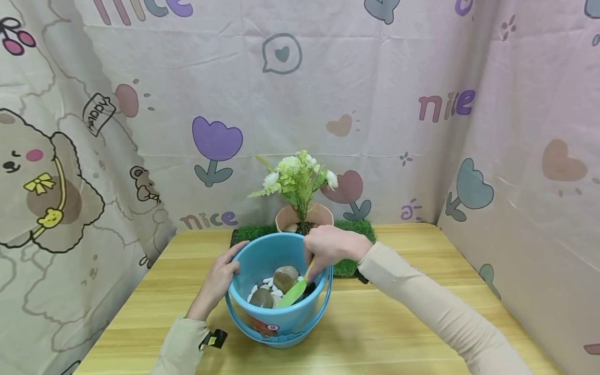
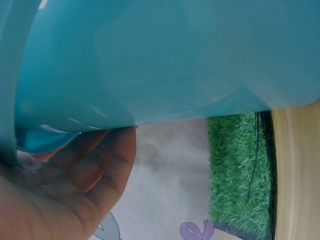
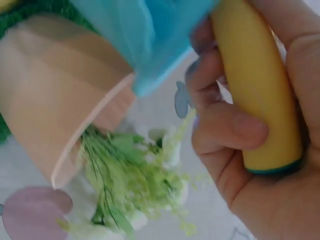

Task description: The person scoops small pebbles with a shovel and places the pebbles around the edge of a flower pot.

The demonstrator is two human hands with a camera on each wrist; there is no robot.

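A light blue bucket (image 1: 286, 250) stands on the table, holding large brown-grey stones (image 1: 285, 278) and small white pebbles (image 1: 253, 291). My left hand (image 1: 220, 276) grips its rim on the left side; in the left wrist view the fingers (image 2: 107, 165) lie against the outer wall. Over the right part of the opening, my right hand (image 1: 330, 245) holds a small garden trowel (image 1: 292, 294) with a green blade and a yellow handle (image 3: 260, 85). Fingers wrap round that handle. The blade points down among the stones, overlapping them in the head view.
Behind the bucket a pale pink flowerpot (image 1: 321, 214) with white flowers and green leaves (image 1: 300, 177) stands on a strip of artificial grass (image 1: 353, 229). The wooden table (image 1: 398, 323) is bordered by printed cloth (image 1: 375, 94) at the back and sides. The bucket's handle (image 1: 281, 341) hangs at its front.
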